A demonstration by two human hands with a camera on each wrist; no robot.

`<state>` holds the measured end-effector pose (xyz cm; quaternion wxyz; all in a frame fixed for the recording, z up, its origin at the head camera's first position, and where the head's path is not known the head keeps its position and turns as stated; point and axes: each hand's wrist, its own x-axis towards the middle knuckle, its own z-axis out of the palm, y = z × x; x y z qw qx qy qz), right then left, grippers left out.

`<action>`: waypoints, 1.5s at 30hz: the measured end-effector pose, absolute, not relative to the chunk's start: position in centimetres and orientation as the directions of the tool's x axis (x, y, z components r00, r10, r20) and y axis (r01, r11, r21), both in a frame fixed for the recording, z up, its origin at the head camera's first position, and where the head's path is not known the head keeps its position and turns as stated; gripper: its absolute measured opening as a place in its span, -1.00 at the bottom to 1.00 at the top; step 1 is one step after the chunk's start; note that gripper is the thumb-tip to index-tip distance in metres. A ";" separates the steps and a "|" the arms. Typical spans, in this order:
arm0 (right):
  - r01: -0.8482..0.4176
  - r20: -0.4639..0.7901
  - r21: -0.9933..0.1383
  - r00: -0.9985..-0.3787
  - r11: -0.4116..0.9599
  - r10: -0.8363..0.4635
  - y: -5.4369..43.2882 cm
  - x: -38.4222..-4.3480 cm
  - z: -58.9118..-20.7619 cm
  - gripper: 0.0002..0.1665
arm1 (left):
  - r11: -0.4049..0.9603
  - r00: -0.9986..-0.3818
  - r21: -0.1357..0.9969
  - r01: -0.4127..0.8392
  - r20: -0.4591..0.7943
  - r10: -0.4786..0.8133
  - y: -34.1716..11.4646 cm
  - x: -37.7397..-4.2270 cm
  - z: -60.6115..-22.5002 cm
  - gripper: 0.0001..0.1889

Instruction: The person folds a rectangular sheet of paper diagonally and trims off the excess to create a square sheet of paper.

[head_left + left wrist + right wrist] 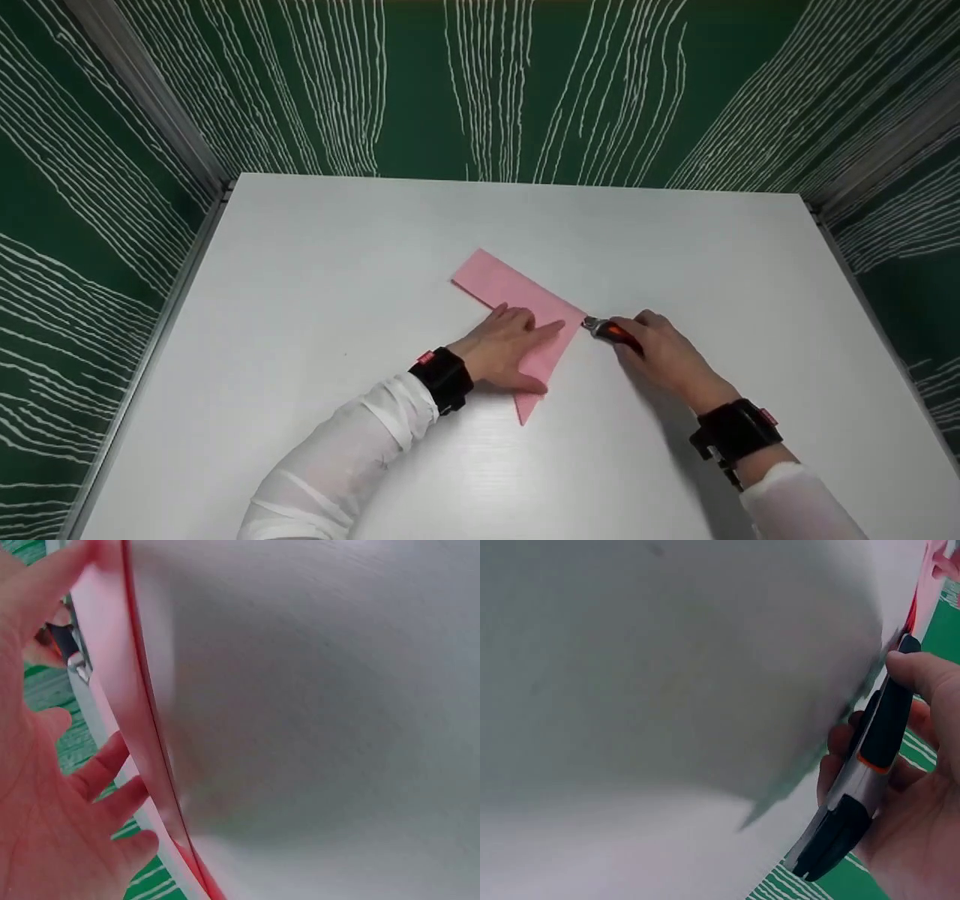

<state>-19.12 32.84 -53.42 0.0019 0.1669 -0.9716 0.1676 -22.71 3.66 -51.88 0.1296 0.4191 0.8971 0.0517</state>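
Note:
Folded pink paper [517, 289] lies on the white table, one strip pointing to the upper left and a pointed part toward me. My left hand [506, 349] rests on it with fingers spread, the thumb along its near right edge. In the left wrist view, the paper's folded edge [142, 690] runs beside the left hand [60, 810]. My right hand [664, 352] grips what looks like a utility knife [619, 334], with a silver nose and a black and orange handle. Its tip is at the paper's right corner. In the right wrist view, the thumb lies along the knife's handle [885, 727].
The white table [337, 247] spreads out around the paper. Green panels [420, 90] with white wavy lines stand behind it and at both sides. Grey metal frame bars [150, 75] run along the corners. Each wrist wears a black camera band [442, 379].

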 end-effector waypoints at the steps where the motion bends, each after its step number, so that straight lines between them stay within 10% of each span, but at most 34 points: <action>1: -0.336 0.075 -0.305 -0.941 0.891 -0.329 32.8 -19.1 -53.5 -0.58 | 0.644 -0.619 0.180 0.743 -0.180 0.764 3.9 -22.6 -51.9 -0.10; 6: -0.371 0.121 -0.229 -0.928 0.900 -0.352 32.5 -19.0 -53.9 -0.59 | 0.647 -0.628 0.127 0.752 -0.162 0.761 5.4 -22.3 -52.2 -0.36; 23: -0.487 0.335 -0.103 -0.838 0.867 -0.431 33.3 -19.1 -55.4 -0.43 | 0.573 -0.537 0.069 0.817 -0.272 0.799 5.4 -22.4 -52.5 -0.28; 45: -0.430 0.291 -0.236 -0.887 0.872 -0.359 33.7 -19.5 -55.1 -0.45 | 0.546 -0.496 0.156 0.823 -0.271 0.825 5.0 -23.2 -53.0 -0.22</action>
